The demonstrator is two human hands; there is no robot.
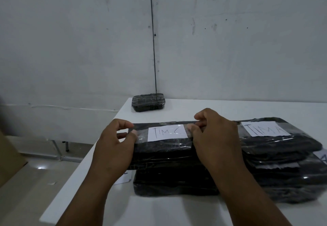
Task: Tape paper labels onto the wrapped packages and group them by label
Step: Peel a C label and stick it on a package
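White table (pixel 177 213) carries two stacks of black plastic-wrapped packages; exact count per stack unclear. Left stack's top package (pixel 162 149) bears a white paper label reading "TIM C" (pixel 167 132). Right stack's top package (pixel 283 142) bears a label reading "TIM A" (pixel 265 128). One lone wrapped package (pixel 148 102) sits at the far corner, well apart. Left hand (pixel 115 144) and right hand (pixel 215 137) both curl, fingertips pinching the top package's edges either side of the "TIM C" label

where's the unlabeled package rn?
Head view: the unlabeled package sits alone at the table's far-left corner against the wall, beyond the TIM C package the hands are working on.
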